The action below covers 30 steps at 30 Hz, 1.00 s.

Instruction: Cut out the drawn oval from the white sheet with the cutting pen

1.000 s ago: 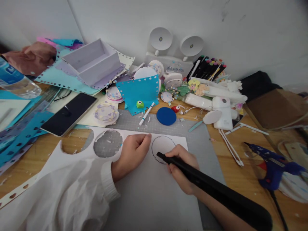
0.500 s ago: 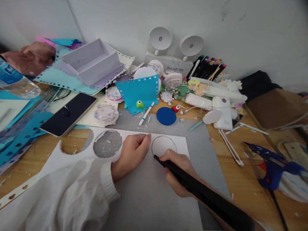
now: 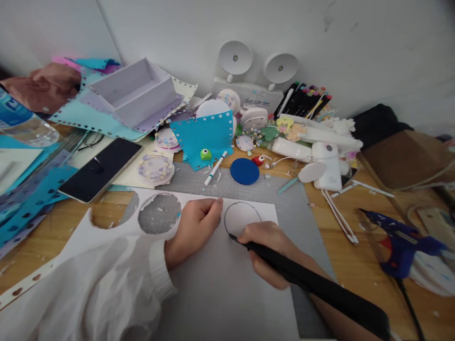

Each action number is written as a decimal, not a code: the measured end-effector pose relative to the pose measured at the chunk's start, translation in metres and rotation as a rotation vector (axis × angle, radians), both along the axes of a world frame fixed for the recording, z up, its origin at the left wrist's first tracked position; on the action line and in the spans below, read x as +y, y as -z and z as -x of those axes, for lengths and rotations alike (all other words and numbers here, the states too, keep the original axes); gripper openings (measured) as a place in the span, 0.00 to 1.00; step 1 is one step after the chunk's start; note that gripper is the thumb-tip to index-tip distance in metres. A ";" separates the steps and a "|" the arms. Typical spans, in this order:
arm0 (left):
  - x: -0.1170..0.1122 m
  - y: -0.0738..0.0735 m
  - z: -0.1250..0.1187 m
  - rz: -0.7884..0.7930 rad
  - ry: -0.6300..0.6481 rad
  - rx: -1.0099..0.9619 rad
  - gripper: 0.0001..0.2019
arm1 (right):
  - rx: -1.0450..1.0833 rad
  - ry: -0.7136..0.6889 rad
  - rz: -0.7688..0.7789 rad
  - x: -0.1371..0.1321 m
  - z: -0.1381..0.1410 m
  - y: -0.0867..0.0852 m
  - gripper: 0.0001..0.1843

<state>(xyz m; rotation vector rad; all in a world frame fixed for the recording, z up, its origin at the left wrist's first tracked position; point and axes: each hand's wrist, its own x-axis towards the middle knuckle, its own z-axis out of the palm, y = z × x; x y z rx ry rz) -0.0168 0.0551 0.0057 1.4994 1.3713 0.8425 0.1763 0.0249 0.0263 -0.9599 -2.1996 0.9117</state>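
Observation:
A white board (image 3: 213,289) lies in front of me, with rounded cut-outs on its left side. On its upper right is a dark-outlined circle (image 3: 242,217). My right hand (image 3: 268,246) grips a long black knife-like tool (image 3: 309,279) with a thin dark tip, slanting down from the lower right. That tip touches the circle's lower left edge. Left of the circle, my left hand (image 3: 199,225) rests on the board in a loose fist, thumb against the curled fingers, with nothing visible in it.
Beyond the board on the grey cutting mat (image 3: 302,213) lie a blue disc (image 3: 244,171), a capped marker (image 3: 215,168) and a green paper punch (image 3: 205,154). A phone (image 3: 101,169) is at left. A blue glue gun (image 3: 400,241) lies at right, its cord running forward.
My right hand and the tool have shifted slightly down and right along the circle's lower left edge. More of the thin tip shows. My left hand stays in place.

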 end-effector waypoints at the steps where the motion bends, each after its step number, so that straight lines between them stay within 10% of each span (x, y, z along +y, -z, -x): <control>1: 0.000 0.000 0.000 -0.001 0.001 0.006 0.22 | 0.010 -0.011 0.002 0.001 -0.001 -0.001 0.08; 14: -0.002 -0.006 0.002 -0.281 0.200 0.185 0.20 | 0.720 0.631 0.226 0.021 -0.018 0.011 0.06; 24: -0.015 -0.007 -0.006 -0.954 0.949 0.513 0.07 | 0.338 0.800 0.109 0.040 -0.008 0.005 0.09; 30: -0.015 -0.008 -0.003 -1.117 0.886 0.562 0.08 | 0.229 0.748 0.141 0.041 -0.017 0.009 0.12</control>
